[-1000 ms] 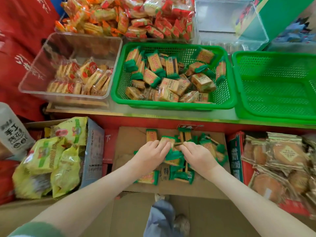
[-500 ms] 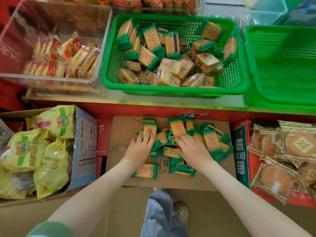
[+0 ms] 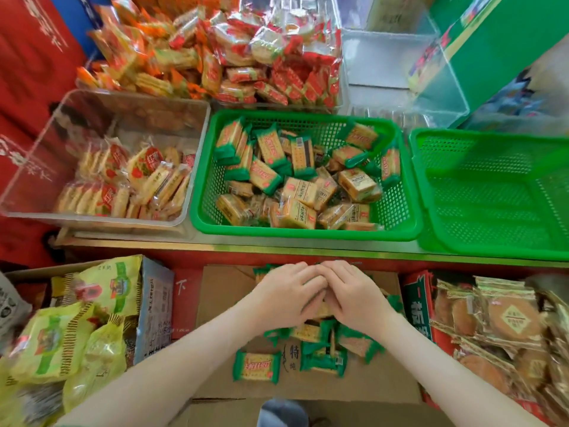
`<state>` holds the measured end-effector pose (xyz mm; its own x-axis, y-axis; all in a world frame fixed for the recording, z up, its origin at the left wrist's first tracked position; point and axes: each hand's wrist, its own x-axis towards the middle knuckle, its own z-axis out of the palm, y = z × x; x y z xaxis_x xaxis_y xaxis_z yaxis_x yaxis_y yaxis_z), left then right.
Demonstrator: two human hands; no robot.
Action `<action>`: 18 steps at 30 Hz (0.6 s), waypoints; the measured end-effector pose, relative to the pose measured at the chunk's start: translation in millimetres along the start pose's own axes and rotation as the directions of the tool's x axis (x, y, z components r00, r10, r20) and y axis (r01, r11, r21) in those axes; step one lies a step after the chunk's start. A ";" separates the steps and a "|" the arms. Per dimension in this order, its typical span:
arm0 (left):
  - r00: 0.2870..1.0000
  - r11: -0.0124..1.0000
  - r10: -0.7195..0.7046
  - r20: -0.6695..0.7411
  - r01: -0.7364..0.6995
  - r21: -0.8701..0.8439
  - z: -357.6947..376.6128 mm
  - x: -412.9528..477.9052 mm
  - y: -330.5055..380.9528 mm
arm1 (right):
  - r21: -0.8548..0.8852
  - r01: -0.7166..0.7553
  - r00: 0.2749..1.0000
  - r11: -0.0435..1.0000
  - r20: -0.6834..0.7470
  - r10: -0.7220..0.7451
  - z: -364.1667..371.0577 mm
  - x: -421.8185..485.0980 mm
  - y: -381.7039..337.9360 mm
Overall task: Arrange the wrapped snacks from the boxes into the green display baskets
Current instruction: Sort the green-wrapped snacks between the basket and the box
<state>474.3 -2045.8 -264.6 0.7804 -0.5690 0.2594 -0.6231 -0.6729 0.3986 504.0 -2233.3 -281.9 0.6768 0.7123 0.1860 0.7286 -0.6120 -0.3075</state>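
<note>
Green-wrapped snacks (image 3: 320, 337): loose heap on a flattened cardboard box (image 3: 221, 291), below the shelf edge.
Left hand (image 3: 286, 295), right hand (image 3: 354, 298): cupped together over the heap, fingers (image 3: 308, 282) curled inward, tips of the 2 hands touching, packets bunched between the palms.
Single packet (image 3: 257, 366): 1, lying apart, nearer the person.
Centre green basket (image 3: 304, 234): on the shelf, holding like packets.
Right green basket (image 3: 492, 192): just beside it.
Clear bin (image 3: 123, 118): left, red-labelled packets inside.
</note>
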 end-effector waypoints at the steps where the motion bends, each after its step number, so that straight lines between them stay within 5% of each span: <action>1: 0.997 1.000 0.024 -0.074 -0.024 0.001 -9.5 13.2 -2.3 | 0.009 0.009 0.999 1.000 -0.051 -0.009 -12.4 7.8 4.2; 6: 0.960 0.980 -0.152 -0.235 0.177 0.092 -31.0 63.1 -38.9 | -0.014 -0.126 0.967 0.992 -0.226 0.119 -57.8 45.1 41.9; 12: 0.883 0.842 -0.470 -0.008 0.451 0.298 -26.8 104.7 -95.4 | 0.081 -0.491 0.860 0.867 -0.118 0.497 -65.5 90.7 100.9; 18: 0.797 0.820 -0.541 0.268 0.429 0.379 -15.4 124.8 -122.0 | 0.067 -0.592 0.804 0.803 -0.015 0.594 -52.0 146.0 142.3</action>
<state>648.4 -2027.5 -267.3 0.9453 -0.2164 -0.2442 -0.1962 -0.9750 0.1046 712.0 -2234.2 -249.9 0.9788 0.2040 -0.0186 0.1775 -0.8901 -0.4198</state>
